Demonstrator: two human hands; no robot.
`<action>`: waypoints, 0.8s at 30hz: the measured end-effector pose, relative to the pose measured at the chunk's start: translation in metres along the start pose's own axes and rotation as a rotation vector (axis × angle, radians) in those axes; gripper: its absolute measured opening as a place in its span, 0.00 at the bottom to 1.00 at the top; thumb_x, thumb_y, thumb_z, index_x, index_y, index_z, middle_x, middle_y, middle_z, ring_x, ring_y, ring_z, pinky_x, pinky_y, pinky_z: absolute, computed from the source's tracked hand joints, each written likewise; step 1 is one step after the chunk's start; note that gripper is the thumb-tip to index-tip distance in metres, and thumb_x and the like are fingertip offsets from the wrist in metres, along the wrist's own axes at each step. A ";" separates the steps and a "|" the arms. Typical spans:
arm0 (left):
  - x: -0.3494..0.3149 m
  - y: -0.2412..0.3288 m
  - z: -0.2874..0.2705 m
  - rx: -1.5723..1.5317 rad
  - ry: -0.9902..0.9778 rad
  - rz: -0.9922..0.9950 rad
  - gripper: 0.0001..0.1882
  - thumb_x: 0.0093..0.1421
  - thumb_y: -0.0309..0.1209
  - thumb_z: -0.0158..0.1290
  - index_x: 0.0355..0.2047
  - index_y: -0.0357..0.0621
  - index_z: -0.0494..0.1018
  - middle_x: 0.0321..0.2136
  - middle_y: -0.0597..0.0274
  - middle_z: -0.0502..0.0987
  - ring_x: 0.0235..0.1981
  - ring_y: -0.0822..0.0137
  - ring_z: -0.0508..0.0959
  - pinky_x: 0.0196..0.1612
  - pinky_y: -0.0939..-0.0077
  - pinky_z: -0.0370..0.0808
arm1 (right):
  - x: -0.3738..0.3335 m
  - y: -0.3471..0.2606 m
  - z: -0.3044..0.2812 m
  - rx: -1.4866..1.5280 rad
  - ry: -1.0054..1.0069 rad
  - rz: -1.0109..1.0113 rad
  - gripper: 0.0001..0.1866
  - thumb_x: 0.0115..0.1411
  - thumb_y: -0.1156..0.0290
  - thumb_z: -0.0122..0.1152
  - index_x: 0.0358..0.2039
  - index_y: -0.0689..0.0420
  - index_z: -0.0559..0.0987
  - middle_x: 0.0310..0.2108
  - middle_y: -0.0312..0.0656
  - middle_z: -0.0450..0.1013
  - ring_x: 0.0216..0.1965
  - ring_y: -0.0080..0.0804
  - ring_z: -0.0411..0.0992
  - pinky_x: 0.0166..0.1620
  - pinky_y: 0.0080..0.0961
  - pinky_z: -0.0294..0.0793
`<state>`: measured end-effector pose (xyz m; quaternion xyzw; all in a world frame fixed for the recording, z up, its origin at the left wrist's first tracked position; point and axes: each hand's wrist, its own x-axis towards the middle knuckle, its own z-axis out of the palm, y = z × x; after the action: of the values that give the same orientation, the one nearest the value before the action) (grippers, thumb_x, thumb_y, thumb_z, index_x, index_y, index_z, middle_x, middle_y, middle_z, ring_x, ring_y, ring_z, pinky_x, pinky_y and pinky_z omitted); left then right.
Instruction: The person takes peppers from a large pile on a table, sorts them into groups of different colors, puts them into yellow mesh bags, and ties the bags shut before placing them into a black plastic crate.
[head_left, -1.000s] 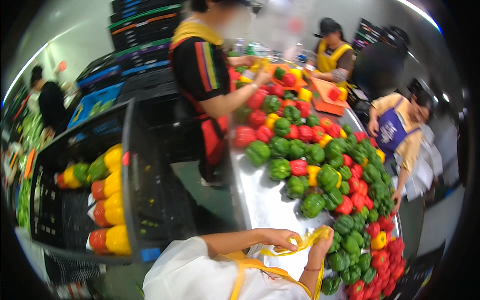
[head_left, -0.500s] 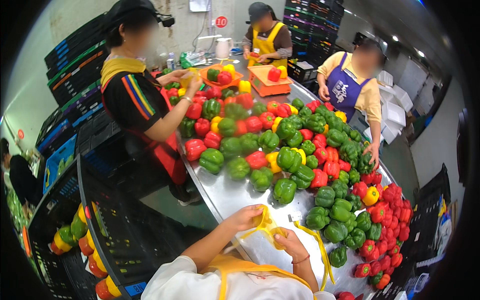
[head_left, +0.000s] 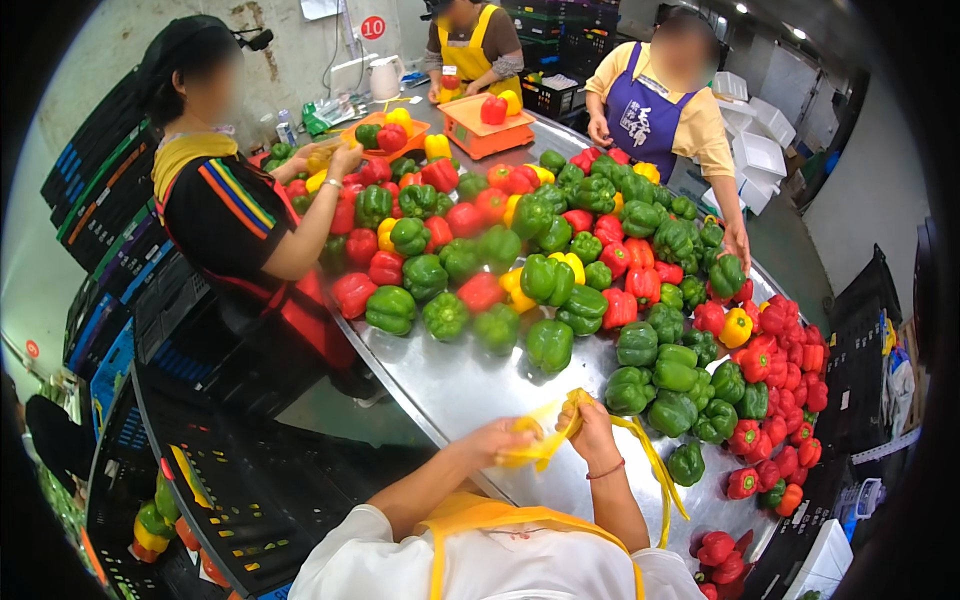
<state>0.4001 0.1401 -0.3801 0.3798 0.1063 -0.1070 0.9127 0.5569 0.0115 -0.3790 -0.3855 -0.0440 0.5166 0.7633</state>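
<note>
**Yellow strap drawn taut between both hands**

Compared with a moment ago, the view has tipped down and steadied, and the two hands have drawn closer together at the lower middle of the frame, bunching the yellow apron strap (head_left: 560, 432) between them. The left hand (head_left: 510, 440) is clenched around the crumpled end of it; the right hand (head_left: 592, 432) pinches the strap just beside, with the loose tail curling down toward the lower right. Both rest just above the steel tabletop (head_left: 450, 385), near a green bell pepper (head_left: 549, 344). Heaped red, green and yellow peppers fill the frame's centre and right.
</note>
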 end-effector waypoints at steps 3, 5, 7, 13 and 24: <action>-0.003 0.018 -0.018 -0.133 0.138 0.323 0.06 0.58 0.32 0.47 0.33 0.44 0.68 0.16 0.69 0.67 0.11 0.78 0.61 0.16 0.84 0.59 | -0.001 0.008 -0.018 0.136 -0.357 0.212 0.09 0.61 0.66 0.43 0.34 0.57 0.69 0.16 0.30 0.58 0.16 0.16 0.55 0.20 0.13 0.53; -0.004 0.026 -0.018 -0.157 0.309 0.376 0.05 0.57 0.30 0.46 0.33 0.44 0.67 0.16 0.68 0.66 0.11 0.77 0.61 0.16 0.84 0.59 | -0.013 0.016 -0.006 0.066 -0.372 0.284 0.12 0.60 0.64 0.47 0.36 0.59 0.70 0.17 0.27 0.58 0.15 0.13 0.52 0.18 0.12 0.50; -0.001 0.033 -0.016 -0.185 0.396 0.382 0.05 0.56 0.27 0.45 0.35 0.45 0.66 0.15 0.66 0.65 0.11 0.76 0.61 0.16 0.83 0.58 | -0.019 0.017 0.010 -0.090 -0.424 0.282 0.12 0.59 0.65 0.49 0.38 0.60 0.70 0.17 0.26 0.59 0.16 0.13 0.52 0.19 0.12 0.51; 0.001 0.012 -0.032 -0.272 0.160 0.048 0.10 0.58 0.33 0.46 0.38 0.43 0.67 0.15 0.67 0.65 0.11 0.77 0.61 0.15 0.86 0.59 | -0.006 0.010 -0.008 -0.173 -0.105 0.067 0.08 0.57 0.71 0.51 0.37 0.58 0.68 0.19 0.27 0.59 0.16 0.12 0.53 0.18 0.10 0.50; -0.003 0.007 0.005 0.054 0.067 -0.152 0.21 0.54 0.37 0.53 0.45 0.38 0.66 0.36 0.67 0.71 0.35 0.78 0.70 0.37 0.86 0.66 | 0.011 0.011 -0.024 -0.276 0.076 -0.091 0.06 0.58 0.75 0.45 0.36 0.58 0.68 0.23 0.32 0.64 0.21 0.17 0.61 0.24 0.14 0.63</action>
<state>0.4000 0.1419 -0.3713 0.3986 0.1625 -0.1662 0.8872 0.5643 0.0092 -0.4064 -0.5036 -0.1031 0.4553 0.7269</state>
